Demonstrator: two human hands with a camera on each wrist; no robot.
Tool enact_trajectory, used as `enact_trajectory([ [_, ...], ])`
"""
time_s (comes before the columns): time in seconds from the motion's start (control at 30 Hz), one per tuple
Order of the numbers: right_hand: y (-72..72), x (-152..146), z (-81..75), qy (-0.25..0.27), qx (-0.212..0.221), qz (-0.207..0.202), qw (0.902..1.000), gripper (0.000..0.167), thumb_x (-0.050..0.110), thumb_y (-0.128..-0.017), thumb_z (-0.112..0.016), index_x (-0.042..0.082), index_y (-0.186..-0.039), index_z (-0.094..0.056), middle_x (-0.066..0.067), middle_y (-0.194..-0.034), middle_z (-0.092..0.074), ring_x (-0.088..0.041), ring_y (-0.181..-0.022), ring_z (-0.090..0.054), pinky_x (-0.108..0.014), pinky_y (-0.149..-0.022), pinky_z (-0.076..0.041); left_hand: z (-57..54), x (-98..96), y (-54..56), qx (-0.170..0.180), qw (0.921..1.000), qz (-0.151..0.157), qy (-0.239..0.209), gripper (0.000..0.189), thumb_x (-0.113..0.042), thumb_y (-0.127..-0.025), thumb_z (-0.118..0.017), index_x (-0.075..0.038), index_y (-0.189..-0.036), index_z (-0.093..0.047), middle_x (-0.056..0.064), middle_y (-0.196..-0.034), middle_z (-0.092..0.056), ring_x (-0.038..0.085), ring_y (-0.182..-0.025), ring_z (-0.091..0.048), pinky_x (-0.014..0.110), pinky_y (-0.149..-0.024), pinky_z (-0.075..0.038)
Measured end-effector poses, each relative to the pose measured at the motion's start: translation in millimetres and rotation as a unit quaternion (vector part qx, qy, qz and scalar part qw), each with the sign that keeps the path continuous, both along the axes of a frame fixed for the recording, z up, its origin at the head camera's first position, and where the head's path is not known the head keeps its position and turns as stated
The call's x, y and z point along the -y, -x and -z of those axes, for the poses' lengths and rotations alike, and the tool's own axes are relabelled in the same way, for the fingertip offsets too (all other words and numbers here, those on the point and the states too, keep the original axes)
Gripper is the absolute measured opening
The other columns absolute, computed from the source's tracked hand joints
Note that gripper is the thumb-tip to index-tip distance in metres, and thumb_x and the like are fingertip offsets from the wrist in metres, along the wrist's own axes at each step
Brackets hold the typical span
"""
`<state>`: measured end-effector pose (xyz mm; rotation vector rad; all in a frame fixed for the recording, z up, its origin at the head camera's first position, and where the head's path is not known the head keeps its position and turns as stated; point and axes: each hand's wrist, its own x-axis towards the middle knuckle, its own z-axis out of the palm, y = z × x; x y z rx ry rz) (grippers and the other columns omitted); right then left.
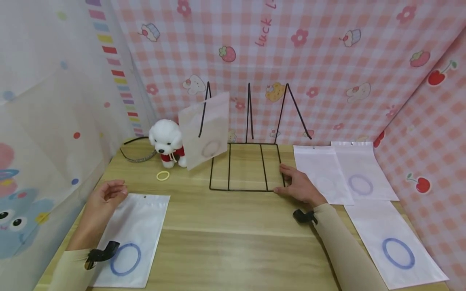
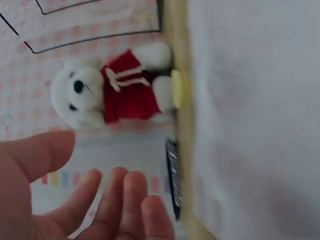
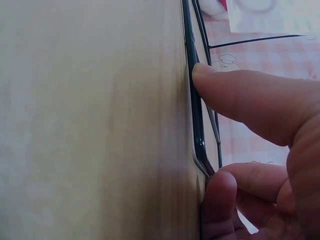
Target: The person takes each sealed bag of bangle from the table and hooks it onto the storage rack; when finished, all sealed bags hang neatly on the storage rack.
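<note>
My sleeves (image 1: 338,238) were beige, the wire rack (image 1: 247,190) black, the nearest pouches (image 1: 371,230) white with blue rings (image 1: 139,258). The toy dog (image 1: 165,133) was white, its jacket (image 2: 131,97) red, the band (image 2: 178,90) yellow, and the cloth (image 1: 273,62) pink gingham with strawberries (image 1: 228,54) and flowers (image 1: 299,37).

The right hand's grip (image 3: 306,150) holds the black metal wire frame (image 3: 198,120) at a bent corner, thumb against one bar. The pale wood-grain table (image 3: 95,120) occupies the near side; pink-and-white checked cloth (image 3: 245,142) stands on the far side.

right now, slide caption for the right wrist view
Right hand holds a black wire rack by one corner, wood-grain tabletop beneath
</note>
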<state>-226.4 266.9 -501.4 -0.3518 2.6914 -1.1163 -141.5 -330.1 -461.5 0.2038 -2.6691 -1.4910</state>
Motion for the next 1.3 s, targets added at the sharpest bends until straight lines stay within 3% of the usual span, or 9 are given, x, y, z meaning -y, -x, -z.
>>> enact_trajectory([
  [0.13, -0.8, 1, -2.6, 0.005, -0.006, -0.003, 1.0000, 0.094, 0.032, -0.090, -0.086, 0.001, -0.163, -0.036, -0.010, -0.175, -0.028, -0.040, -0.145, -0.047, -0.059, -0.116, -0.043, 12.9, 12.5, -4.1, 0.047, 0.9950, 0.019, 0.086, 0.063, -0.039, -0.105, -0.066, 0.003, -0.149, -0.048, 0.023, -0.135, -0.059, 0.024, -0.115, -0.060, 0.013, -0.080, -0.050],
  [0.27, -0.3, 2, -4.1, 0.006, -0.008, -0.003, 0.9999, 0.094, 0.031, -0.090, -0.086, 0.001, -0.163, -0.036, -0.011, -0.175, -0.027, -0.041, -0.145, -0.047, -0.059, -0.116, -0.042, 19.7, 19.9, 0.9, 0.060, 0.9890, 0.027, 0.133, 0.068, -0.038, -0.102, -0.071, 0.004, -0.150, -0.047, 0.033, -0.141, -0.055, 0.048, -0.125, -0.055, 0.045, -0.098, -0.054],
  [0.33, -0.2, 2, -2.9, 0.003, -0.004, -0.004, 1.0000, 0.094, 0.032, -0.091, -0.086, 0.002, -0.163, -0.035, -0.010, -0.175, -0.026, -0.040, -0.146, -0.046, -0.059, -0.116, -0.042, 21.7, 22.9, 5.1, 0.071, 0.9856, 0.026, 0.151, 0.070, -0.038, -0.101, -0.074, 0.003, -0.150, -0.047, 0.035, -0.143, -0.053, 0.053, -0.129, -0.052, 0.063, -0.102, -0.048],
  [0.4, -0.1, 3, -1.2, 0.000, -0.002, -0.004, 1.0000, 0.095, 0.034, -0.091, -0.085, 0.002, -0.164, -0.034, -0.010, -0.175, -0.026, -0.040, -0.146, -0.046, -0.058, -0.116, -0.043, 23.2, 26.1, 9.2, 0.081, 0.9823, 0.028, 0.166, 0.075, -0.038, -0.098, -0.077, 0.004, -0.152, -0.046, 0.036, -0.145, -0.051, 0.054, -0.129, -0.050, 0.069, -0.105, -0.044],
  [0.5, -0.6, 4, -0.4, 0.002, -0.002, -0.002, 1.0000, 0.095, 0.034, -0.090, -0.086, 0.002, -0.164, -0.035, -0.009, -0.175, -0.026, -0.040, -0.146, -0.047, -0.058, -0.115, -0.044, 26.2, 29.4, 14.2, 0.090, 0.9811, 0.034, 0.168, 0.081, -0.033, -0.093, -0.083, 0.005, -0.153, -0.044, 0.035, -0.142, -0.052, 0.050, -0.122, -0.052, 0.063, -0.099, -0.049],
  [0.6, -1.0, 5, -0.9, 0.007, -0.005, 0.002, 1.0000, 0.095, 0.033, -0.089, -0.087, 0.003, -0.163, -0.036, -0.009, -0.175, -0.028, -0.040, -0.145, -0.048, -0.058, -0.114, -0.045, 29.6, 31.7, 16.7, 0.082, 0.9827, 0.044, 0.160, 0.082, -0.024, -0.090, -0.086, 0.007, -0.153, -0.043, 0.030, -0.136, -0.056, 0.040, -0.111, -0.056, 0.041, -0.087, -0.055],
  [0.7, -0.8, 5, -0.8, 0.005, -0.005, 0.002, 1.0000, 0.095, 0.034, -0.090, -0.086, 0.003, -0.163, -0.036, -0.009, -0.175, -0.027, -0.040, -0.146, -0.047, -0.058, -0.114, -0.044, 32.1, 33.5, 17.2, 0.077, 0.9823, 0.048, 0.164, 0.074, -0.018, -0.090, -0.086, 0.005, -0.150, -0.048, 0.025, -0.122, -0.061, 0.033, -0.101, -0.057, 0.028, -0.072, -0.050],
  [0.97, -1.2, 5, -1.2, 0.003, -0.002, 0.004, 1.0000, 0.094, 0.034, -0.089, -0.087, 0.002, -0.162, -0.037, -0.008, -0.175, -0.028, -0.040, -0.145, -0.048, -0.058, -0.114, -0.045, 33.1, 36.3, 14.9, 0.079, 0.9814, 0.058, 0.165, 0.044, -0.025, -0.097, -0.079, -0.001, -0.132, -0.065, 0.013, -0.101, -0.058, 0.026, -0.090, -0.053, 0.028, -0.063, -0.045],
  [1.3, -1.6, 3, 0.0, -0.009, -0.001, 0.005, 0.9999, 0.093, 0.035, -0.090, -0.086, 0.004, -0.163, -0.037, -0.007, -0.175, -0.028, -0.037, -0.138, -0.053, -0.054, -0.107, -0.049, 13.9, 33.6, 8.1, 0.053, 0.9882, 0.082, 0.117, 0.036, -0.036, -0.107, -0.064, -0.004, -0.122, -0.072, 0.011, -0.107, -0.066, 0.015, -0.090, -0.056, 0.023, -0.071, -0.049],
])
